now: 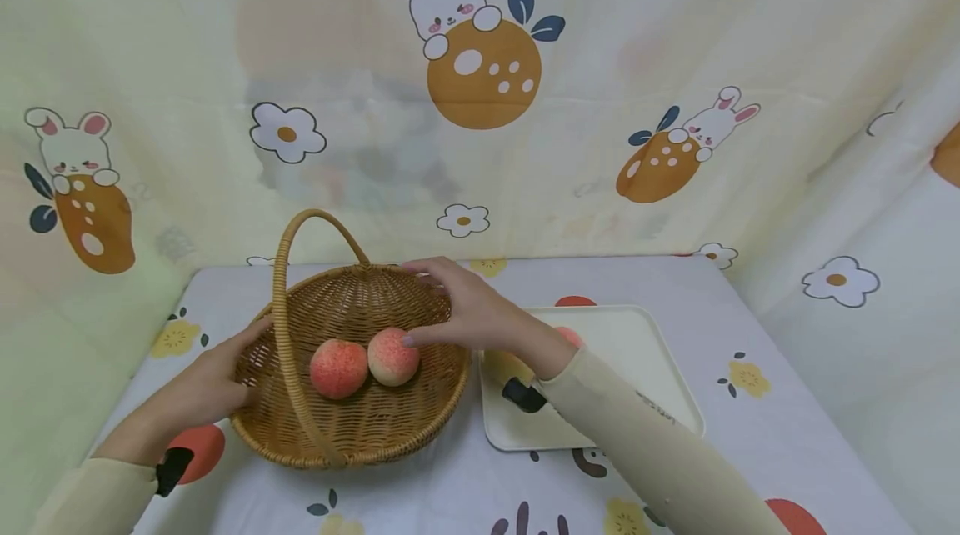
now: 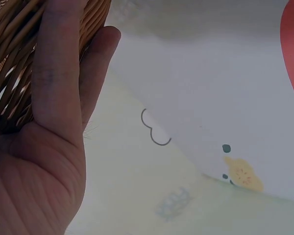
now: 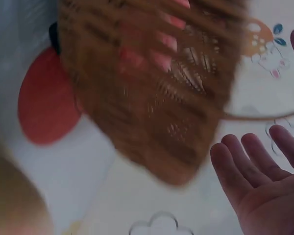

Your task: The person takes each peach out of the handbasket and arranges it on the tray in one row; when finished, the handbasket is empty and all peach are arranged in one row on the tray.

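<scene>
A brown wicker basket (image 1: 352, 435) with an arched handle stands at the left of the table in the head view. Two pink-red peaches, a left peach (image 1: 339, 369) and a right peach (image 1: 392, 357), lie side by side inside it. My left hand (image 1: 202, 385) grips the basket's left rim, its fingers along the woven wall in the left wrist view. Over the right rim, my right hand (image 1: 468, 310) has loosely spread fingers; its thumb overlaps the right peach in the head view. The right wrist view shows that hand beside the blurred basket wall, holding nothing.
A white rectangular tray (image 1: 637, 368) lies right of the basket, partly behind my right forearm. On it, a pink-red fruit (image 1: 568, 336) and a yellow-brown rounded thing (image 1: 504, 367) show past the wrist. A printed curtain (image 1: 360, 177) hangs behind the table.
</scene>
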